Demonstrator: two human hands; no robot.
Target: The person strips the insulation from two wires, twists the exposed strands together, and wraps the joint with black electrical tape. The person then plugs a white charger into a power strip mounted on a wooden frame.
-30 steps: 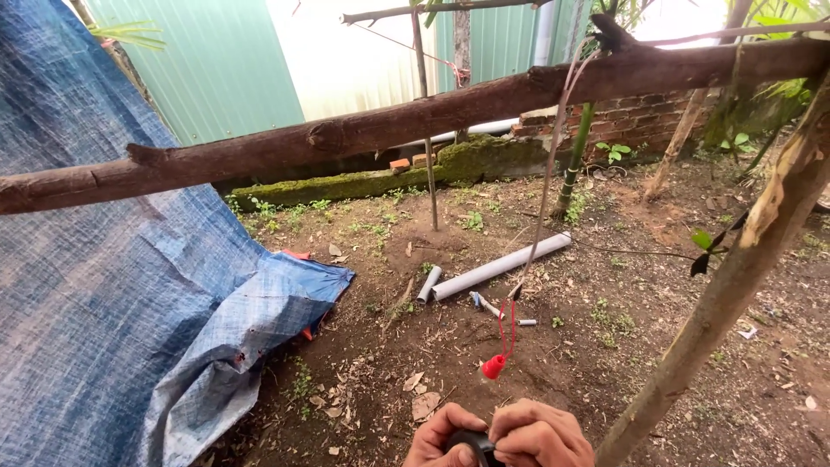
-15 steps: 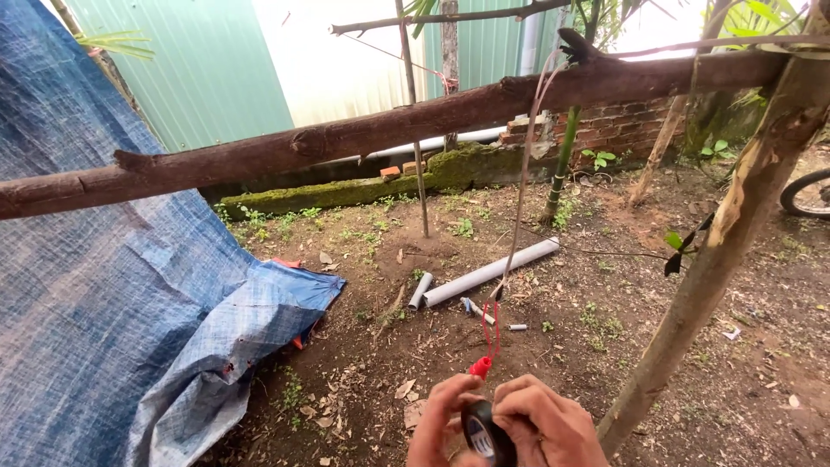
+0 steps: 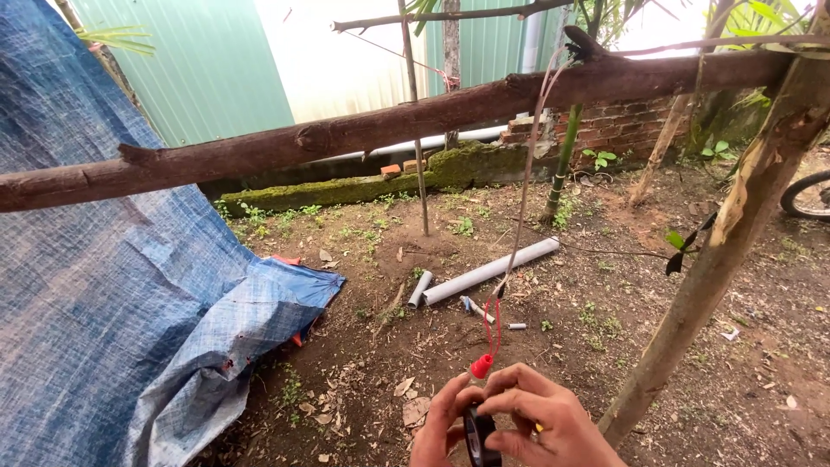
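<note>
At the bottom centre, my left hand (image 3: 441, 424) and my right hand (image 3: 540, 419) together hold a black roll of tape (image 3: 480, 437), standing on edge between the fingers. Just above the hands hangs a thin cable (image 3: 523, 199) that comes down from the horizontal log (image 3: 389, 125). The cable's lower part is a red wire loop ending in a red cap (image 3: 481, 366), which touches my left fingertips.
A blue tarp (image 3: 112, 285) drapes over the log on the left. A slanted trunk (image 3: 726, 233) stands at right. Grey pipe pieces (image 3: 488, 271) lie on the dirt ground, with a mossy kerb, brick wall and green metal sheeting behind. A bicycle wheel (image 3: 808, 195) shows far right.
My hands have risen further into view with the tape roll and now reach the red cap at the hanging wire's end. The view has shifted slightly.
</note>
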